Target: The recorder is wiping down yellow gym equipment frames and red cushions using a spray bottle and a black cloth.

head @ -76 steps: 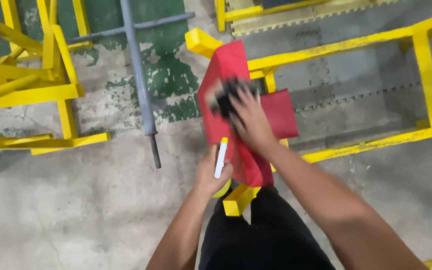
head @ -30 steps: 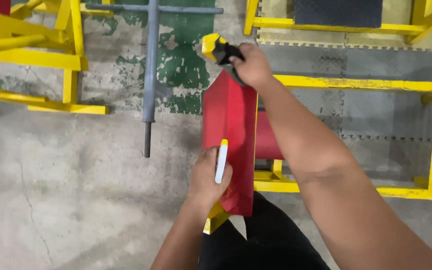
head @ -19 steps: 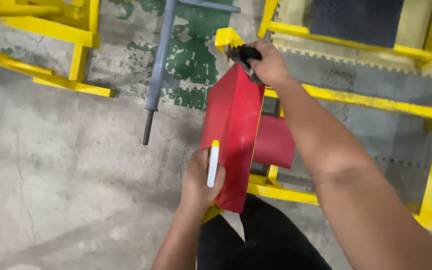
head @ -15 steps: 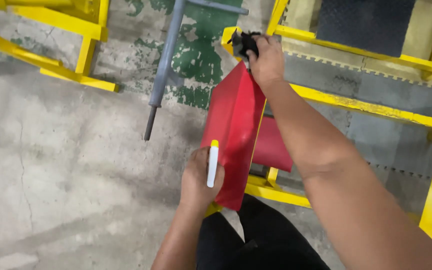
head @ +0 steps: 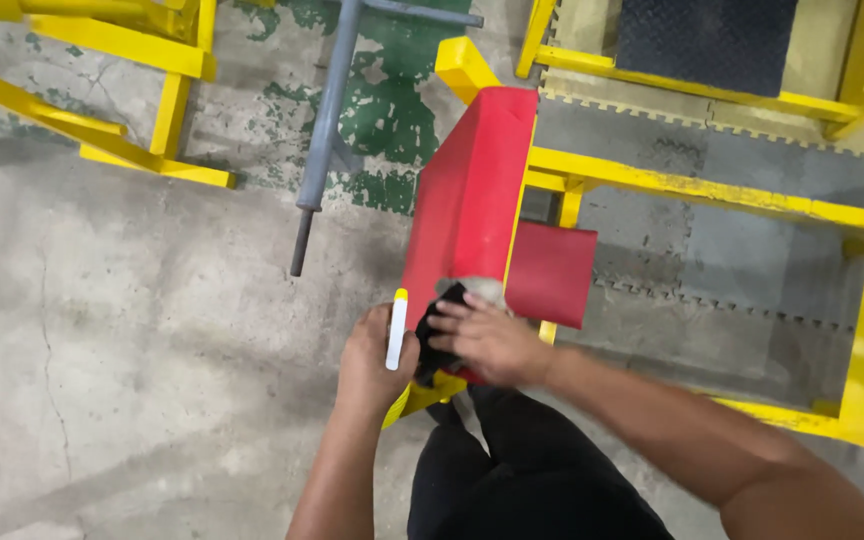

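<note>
**Cloth hand comes down to the near end of the red pad**

Your right hand (head: 487, 340) has come back from the far end of the long red pad (head: 470, 205) to its near end. Half a second ago it was up by the yellow bar end (head: 464, 66) at the far tip. Now it lies flat on a dark cloth (head: 439, 335) and presses the cloth on the pad. Its fingers are a little spread and point left.

Your left hand (head: 372, 362) has stayed at the pad's near left edge. It is curled round a thin white bottle with a yellow tip (head: 396, 329). The bottle stands up with its tip pointing far. The two hands are just beside each other, with the cloth between them.

To the right of the long pad sits a small red pad (head: 550, 273), touching the yellow frame (head: 712, 190). A grey metal bar (head: 324, 130) lies on the floor to the left, well apart from your hands. Your dark trousers (head: 522, 480) show at the near edge.
</note>
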